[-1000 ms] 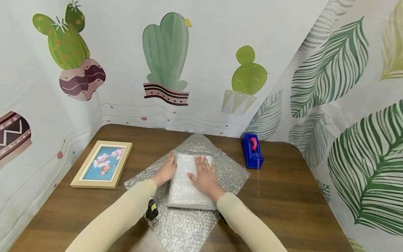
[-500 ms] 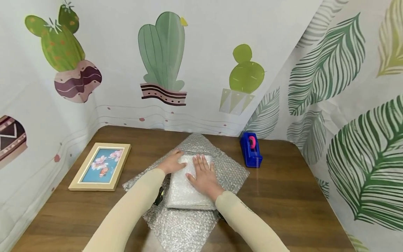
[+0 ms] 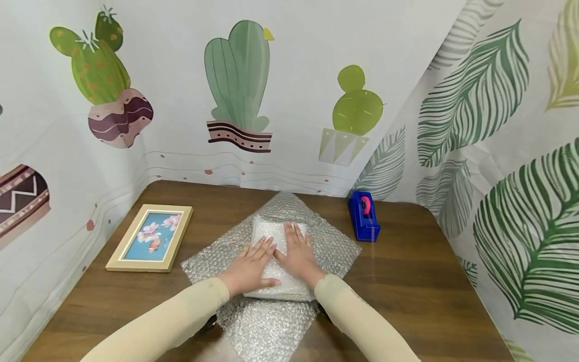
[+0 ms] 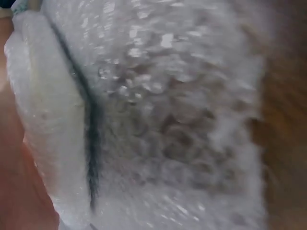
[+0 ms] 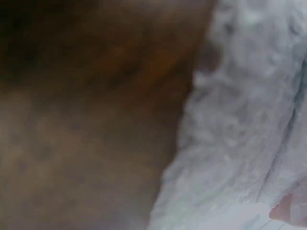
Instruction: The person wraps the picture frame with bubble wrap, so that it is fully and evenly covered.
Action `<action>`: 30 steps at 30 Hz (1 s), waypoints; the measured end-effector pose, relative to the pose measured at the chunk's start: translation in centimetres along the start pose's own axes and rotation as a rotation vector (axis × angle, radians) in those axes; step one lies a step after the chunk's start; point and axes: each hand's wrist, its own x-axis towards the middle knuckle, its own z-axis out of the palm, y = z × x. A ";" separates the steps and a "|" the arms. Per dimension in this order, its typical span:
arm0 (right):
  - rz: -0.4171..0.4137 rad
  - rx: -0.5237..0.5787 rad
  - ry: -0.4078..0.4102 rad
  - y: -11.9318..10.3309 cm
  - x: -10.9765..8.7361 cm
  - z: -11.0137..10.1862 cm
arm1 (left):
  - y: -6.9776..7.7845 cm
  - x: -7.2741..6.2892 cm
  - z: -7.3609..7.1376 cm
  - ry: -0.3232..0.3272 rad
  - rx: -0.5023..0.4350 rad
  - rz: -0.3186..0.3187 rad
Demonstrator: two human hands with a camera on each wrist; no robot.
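A flat rectangular package wrapped in bubble wrap (image 3: 294, 289) lies on a larger bubble wrap sheet (image 3: 269, 324), which is turned cornerwise on the table. My left hand (image 3: 249, 269) rests flat over the package's left side, fingers straight and thumb spread. On its upper right part my right hand (image 3: 299, 254) presses with extended fingers, the left fingertips close beside its thumb. The left wrist view shows the package's side (image 4: 57, 124) raised above the sheet, with a dark gap beneath. Blurred bubble wrap (image 5: 225, 120) fills the right of the right wrist view. What the wrapping contains is hidden.
A framed flower picture (image 3: 151, 239) lies on the wooden table (image 3: 407, 291) to the left. To the right, near the back edge, stands a blue tape dispenser (image 3: 364, 221) with a pink roll core. A printed fabric backdrop (image 3: 298, 100) rises behind the table.
My left hand has moved from the package's upper left edge down onto its top, turning palm-down with fingers spread. The right hand has stayed in place on the package.
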 end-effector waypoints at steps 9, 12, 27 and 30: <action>-0.036 0.111 0.060 0.3 -0.2 -0.1 | 0.8 0.7 0.6 -0.009 0.003 -0.047; -0.055 0.130 0.072 0.4 -0.4 -0.2 | 1.6 -0.1 1.1 0.019 0.032 -0.043; -0.065 -0.014 -0.037 -0.2 -0.3 -0.7 | 3.1 -2.1 1.6 -0.017 0.051 0.059; -0.087 0.028 -0.033 -0.1 -0.4 -1.3 | 2.9 -2.0 1.7 -0.006 0.051 0.071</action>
